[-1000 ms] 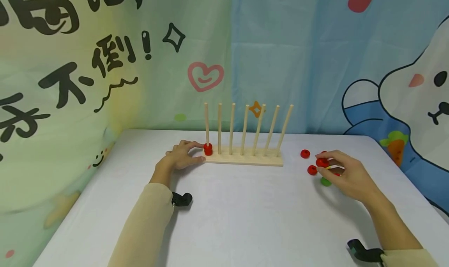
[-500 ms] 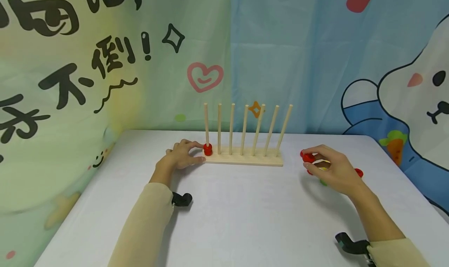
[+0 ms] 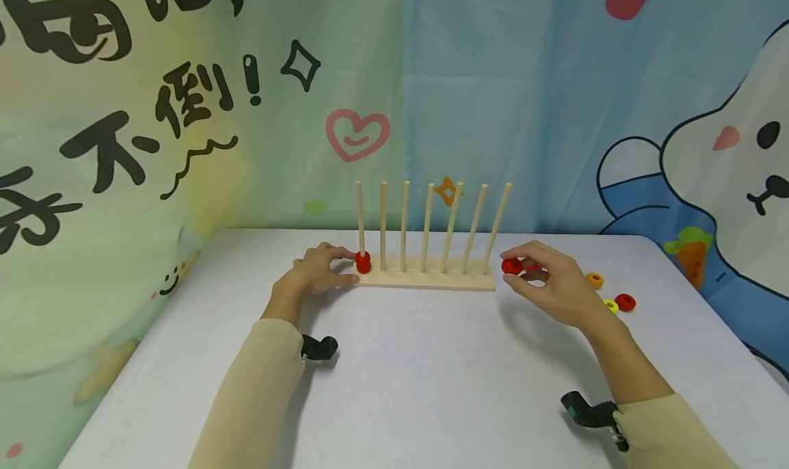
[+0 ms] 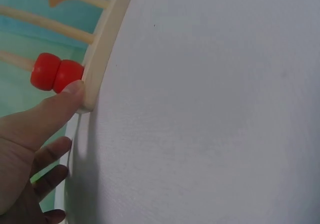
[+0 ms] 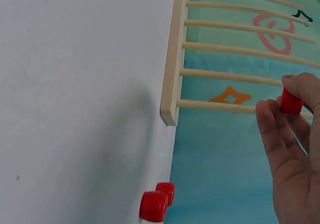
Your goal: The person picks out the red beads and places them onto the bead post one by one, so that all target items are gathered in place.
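The right hand point(image 3: 555, 284) clamps a red bead point(image 3: 511, 266) between thumb and fingertips. Relative to half a second ago, hand and bead have shifted toward nine o'clock, leaving the loose pile; an orange bead point(image 3: 594, 280) is now uncovered. The bead is raised above the tabletop point(image 3: 431, 373), just off the three o'clock end of the peg rack point(image 3: 425, 281).

Right-hand pose: fingertips toward nine o'clock, forearm entering from five o'clock.

The left hand point(image 3: 317, 270) is unchanged in position: thumb and index finger pinch the rack's nine o'clock end, remaining fingers spaced apart, forearm entering from seven o'clock. Beside it, two stacked red beads point(image 3: 364, 262) sit at the foot of the end peg.

Outward from the right hand, at four o'clock, lie a yellow bead point(image 3: 611, 306) and a loose red bead point(image 3: 625, 302). At twelve o'clock hangs a printed backdrop point(image 3: 474, 106).
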Demonstrator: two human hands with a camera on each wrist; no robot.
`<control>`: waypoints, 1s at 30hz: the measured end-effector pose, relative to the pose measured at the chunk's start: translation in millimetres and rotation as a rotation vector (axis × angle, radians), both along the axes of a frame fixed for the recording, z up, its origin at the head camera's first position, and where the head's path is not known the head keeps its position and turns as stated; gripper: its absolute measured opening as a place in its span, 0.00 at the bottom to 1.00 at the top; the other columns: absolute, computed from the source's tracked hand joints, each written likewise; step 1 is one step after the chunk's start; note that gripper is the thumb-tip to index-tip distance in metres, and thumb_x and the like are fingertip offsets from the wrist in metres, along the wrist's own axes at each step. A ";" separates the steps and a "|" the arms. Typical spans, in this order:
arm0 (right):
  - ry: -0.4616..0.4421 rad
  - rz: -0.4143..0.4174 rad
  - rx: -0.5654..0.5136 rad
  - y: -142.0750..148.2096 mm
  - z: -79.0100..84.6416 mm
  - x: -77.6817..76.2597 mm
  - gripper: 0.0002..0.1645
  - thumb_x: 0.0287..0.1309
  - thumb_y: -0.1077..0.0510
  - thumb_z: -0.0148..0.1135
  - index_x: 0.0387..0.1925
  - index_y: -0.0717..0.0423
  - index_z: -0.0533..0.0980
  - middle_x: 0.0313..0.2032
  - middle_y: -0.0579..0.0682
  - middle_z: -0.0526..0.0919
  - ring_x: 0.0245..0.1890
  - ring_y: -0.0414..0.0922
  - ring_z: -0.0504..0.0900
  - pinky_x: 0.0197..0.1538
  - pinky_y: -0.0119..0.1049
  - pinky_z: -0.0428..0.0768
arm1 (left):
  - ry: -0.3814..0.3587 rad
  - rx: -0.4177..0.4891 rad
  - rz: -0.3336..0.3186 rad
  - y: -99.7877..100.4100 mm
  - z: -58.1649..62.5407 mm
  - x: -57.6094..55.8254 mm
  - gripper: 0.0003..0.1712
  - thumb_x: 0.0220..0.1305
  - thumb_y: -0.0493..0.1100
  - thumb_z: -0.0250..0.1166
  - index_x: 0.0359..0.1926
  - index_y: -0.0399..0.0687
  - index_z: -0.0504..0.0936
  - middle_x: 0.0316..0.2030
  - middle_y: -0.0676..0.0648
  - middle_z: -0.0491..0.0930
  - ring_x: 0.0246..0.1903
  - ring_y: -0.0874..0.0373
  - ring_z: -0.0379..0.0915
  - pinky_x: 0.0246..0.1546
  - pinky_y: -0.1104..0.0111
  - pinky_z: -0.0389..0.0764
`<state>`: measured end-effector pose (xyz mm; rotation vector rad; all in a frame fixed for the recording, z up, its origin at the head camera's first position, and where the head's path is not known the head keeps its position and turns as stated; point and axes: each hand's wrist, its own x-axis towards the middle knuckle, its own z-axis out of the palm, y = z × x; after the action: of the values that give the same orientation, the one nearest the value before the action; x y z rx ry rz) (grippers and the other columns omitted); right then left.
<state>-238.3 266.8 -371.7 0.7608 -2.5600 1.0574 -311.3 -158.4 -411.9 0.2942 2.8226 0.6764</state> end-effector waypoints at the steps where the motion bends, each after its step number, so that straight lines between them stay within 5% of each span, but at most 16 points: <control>1: -0.003 0.000 0.002 -1.9 1.1 -0.4 0.22 0.56 0.63 0.71 0.52 0.47 0.79 0.47 0.43 0.81 0.40 0.41 0.80 0.45 0.31 0.82 | -0.001 0.002 0.003 0.2 0.4 0.2 0.33 0.59 0.61 0.69 0.65 0.65 0.74 0.67 0.44 0.64 0.65 0.40 0.56 0.59 0.37 0.58; 7: -0.066 -0.012 -0.049 -13.4 7.5 3.4 0.27 0.55 0.66 0.71 0.57 0.50 0.76 0.51 0.47 0.80 0.43 0.43 0.82 0.46 0.29 0.81 | -0.020 0.010 0.029 1.4 -1.0 1.9 0.33 0.59 0.64 0.67 0.65 0.69 0.73 0.69 0.45 0.62 0.67 0.40 0.54 0.59 0.36 0.53; 14: -0.019 0.053 -0.067 -29.5 17.3 13.9 0.22 0.51 0.72 0.71 0.49 0.60 0.78 0.45 0.55 0.81 0.40 0.51 0.83 0.43 0.42 0.84 | -0.022 0.007 0.058 -0.4 -6.3 1.7 0.33 0.59 0.65 0.66 0.66 0.70 0.72 0.69 0.46 0.61 0.67 0.41 0.53 0.59 0.40 0.55; 23: -0.019 0.061 -0.076 -23.9 -2.6 -7.9 0.23 0.55 0.65 0.72 0.53 0.48 0.79 0.47 0.44 0.80 0.42 0.42 0.83 0.46 0.29 0.81 | -0.024 0.013 0.053 -1.3 -4.8 4.1 0.33 0.59 0.66 0.66 0.65 0.70 0.73 0.70 0.44 0.60 0.67 0.39 0.53 0.58 0.39 0.56; 30: -0.021 0.081 -0.095 -30.6 -5.6 -11.8 0.23 0.53 0.65 0.73 0.52 0.49 0.80 0.47 0.44 0.79 0.42 0.42 0.82 0.45 0.30 0.81 | -0.026 0.014 0.052 -0.9 -5.3 4.5 0.33 0.59 0.66 0.65 0.65 0.71 0.73 0.70 0.45 0.60 0.67 0.39 0.53 0.59 0.38 0.55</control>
<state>-250.1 236.2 -377.3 0.8391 -2.4946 1.2087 -306.8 -159.2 -417.2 0.2127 2.8107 0.7060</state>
